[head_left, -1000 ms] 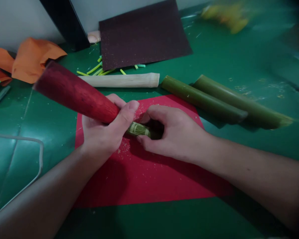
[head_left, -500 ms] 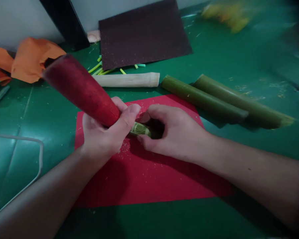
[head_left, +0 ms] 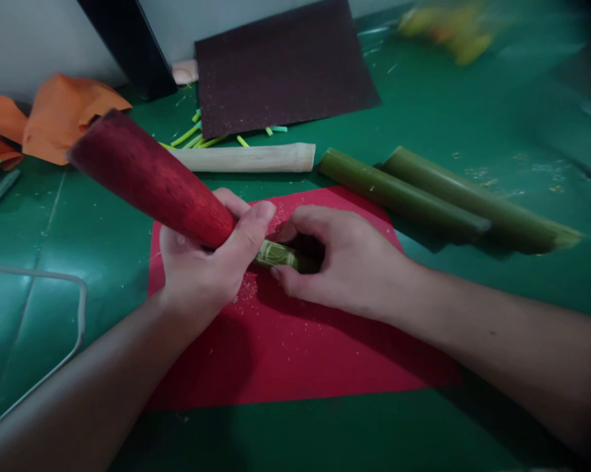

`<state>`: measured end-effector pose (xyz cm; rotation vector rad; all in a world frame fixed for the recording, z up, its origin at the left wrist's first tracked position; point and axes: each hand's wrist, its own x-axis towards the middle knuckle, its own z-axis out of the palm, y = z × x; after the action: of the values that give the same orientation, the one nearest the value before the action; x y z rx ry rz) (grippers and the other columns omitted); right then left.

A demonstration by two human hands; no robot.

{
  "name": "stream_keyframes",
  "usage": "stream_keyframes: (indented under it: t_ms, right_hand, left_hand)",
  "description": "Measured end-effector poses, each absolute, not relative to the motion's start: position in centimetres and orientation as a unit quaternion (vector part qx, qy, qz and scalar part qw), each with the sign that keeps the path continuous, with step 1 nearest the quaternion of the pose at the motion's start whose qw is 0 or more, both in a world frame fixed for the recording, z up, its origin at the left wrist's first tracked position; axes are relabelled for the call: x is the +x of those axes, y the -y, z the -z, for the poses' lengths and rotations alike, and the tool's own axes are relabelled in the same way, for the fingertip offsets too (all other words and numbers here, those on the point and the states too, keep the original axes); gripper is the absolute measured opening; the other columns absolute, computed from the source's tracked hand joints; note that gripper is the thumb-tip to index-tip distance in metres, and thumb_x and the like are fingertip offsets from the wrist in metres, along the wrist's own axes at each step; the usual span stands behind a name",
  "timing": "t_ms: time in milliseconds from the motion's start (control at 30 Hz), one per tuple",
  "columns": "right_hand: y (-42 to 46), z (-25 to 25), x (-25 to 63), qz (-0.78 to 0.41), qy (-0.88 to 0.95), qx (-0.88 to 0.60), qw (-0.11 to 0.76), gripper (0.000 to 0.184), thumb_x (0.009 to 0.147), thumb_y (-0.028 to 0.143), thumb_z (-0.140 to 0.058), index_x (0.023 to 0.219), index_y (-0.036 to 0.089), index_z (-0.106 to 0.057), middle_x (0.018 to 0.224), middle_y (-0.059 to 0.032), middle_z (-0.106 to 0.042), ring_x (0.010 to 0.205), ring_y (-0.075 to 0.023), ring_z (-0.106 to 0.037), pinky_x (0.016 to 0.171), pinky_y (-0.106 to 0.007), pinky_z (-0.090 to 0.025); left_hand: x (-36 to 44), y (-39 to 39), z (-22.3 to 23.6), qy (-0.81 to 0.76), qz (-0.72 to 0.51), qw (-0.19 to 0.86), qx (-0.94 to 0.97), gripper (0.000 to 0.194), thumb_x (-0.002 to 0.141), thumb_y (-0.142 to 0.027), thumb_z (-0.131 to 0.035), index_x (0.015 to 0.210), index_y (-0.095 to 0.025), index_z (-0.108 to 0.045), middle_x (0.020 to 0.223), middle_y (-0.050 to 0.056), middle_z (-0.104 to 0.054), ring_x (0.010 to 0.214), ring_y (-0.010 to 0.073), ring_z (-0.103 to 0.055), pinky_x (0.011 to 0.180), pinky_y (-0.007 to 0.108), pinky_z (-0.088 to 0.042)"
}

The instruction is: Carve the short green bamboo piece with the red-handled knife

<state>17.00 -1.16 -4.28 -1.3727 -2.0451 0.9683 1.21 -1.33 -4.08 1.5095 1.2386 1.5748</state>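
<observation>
My left hand [head_left: 211, 252] is wrapped around the narrow end of a thick red wooden handle [head_left: 152, 183], which slants up to the left. The working end of this carving tool is hidden behind my fingers, close to a short piece of green bamboo [head_left: 277, 254]. Pale lines are cut into the bamboo's skin. My right hand [head_left: 344, 255] grips that piece from the right, thumb and fingers on either side, over a red sheet [head_left: 295, 354]. Fine shavings are scattered on the sheet.
Two green bamboo lengths [head_left: 408, 196] lie to the right. A pale peeled stick [head_left: 256, 158] lies behind my hands, near a dark sheet [head_left: 285, 69] and yellow-green strips [head_left: 192, 136]. Orange crumpled paper [head_left: 62, 121] is at the left, with a white cable [head_left: 82, 301] in front on the green table.
The upper end of the red handle has tipped left and slightly down as my left hand turned a little. My right hand and the bamboo piece have barely moved.
</observation>
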Motion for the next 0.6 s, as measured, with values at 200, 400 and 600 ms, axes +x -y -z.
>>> stream_keyframes:
  t_ms: [200,400,600]
  right_hand:
    - [1.17,4.27,17.05,-0.352,0.751,-0.504,0.242,0.018,0.069,0.029,-0.067,0.083,0.019,-0.067,0.077,-0.002,-0.067,0.068,-0.0156,-0.056,0.061,-0.03,-0.04]
    - [1.21,4.3,17.07,-0.359,0.751,-0.498,0.244,0.017,0.069,0.028,-0.067,0.083,0.019,-0.067,0.078,-0.0018,-0.067,0.068,-0.0156,-0.056,0.061,-0.03,-0.04]
    - [1.15,4.43,16.99,-0.363,0.746,-0.501,0.245,0.02,0.068,0.03,-0.068,0.084,0.019,-0.067,0.078,-0.0022,-0.067,0.069,-0.0161,-0.056,0.061,-0.03,-0.04]
  left_hand:
    - [0.94,0.94,4.46,-0.445,-0.601,0.297,0.594,0.032,0.081,-0.035,-0.079,0.058,-0.021,-0.061,0.05,-0.005,-0.052,0.039,0.0065,-0.043,0.038,0.026,-0.039]
    - [0.76,0.72,4.8,-0.453,-0.593,0.289,0.599,0.028,0.082,-0.039,-0.079,0.065,-0.021,-0.065,0.057,-0.004,-0.06,0.046,0.0074,-0.053,0.042,0.025,-0.043]
    - [0.91,0.73,4.54,-0.473,-0.581,0.309,0.586,0.032,0.08,-0.041,-0.079,0.06,-0.021,-0.064,0.055,-0.003,-0.058,0.045,0.0081,-0.05,0.041,0.025,-0.041]
